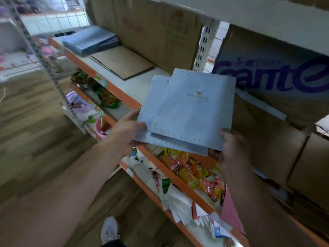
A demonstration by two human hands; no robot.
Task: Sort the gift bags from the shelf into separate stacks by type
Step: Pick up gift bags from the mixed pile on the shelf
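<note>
Shelf (135, 86): orange front edge, pale board.
Boxes (160, 32): cardboard, standing at back of shelf; right one bears purple lettering.
Blue bags (192, 111): several flat, fanned, gold crown print on top one; held above shelf's front edge, between both hands.
Dark bags (90, 40): flat stack, far left on shelf.
Brown bags (122, 62): flat, just beside dark stack.
Snack packets (192, 172): yellow-orange heap, lower shelf.
Left hand (126, 132): grips blue bags' lower left corner, thumb on top.
Right hand (233, 145): at lower right corner, blurred; grip cannot be told.
</note>
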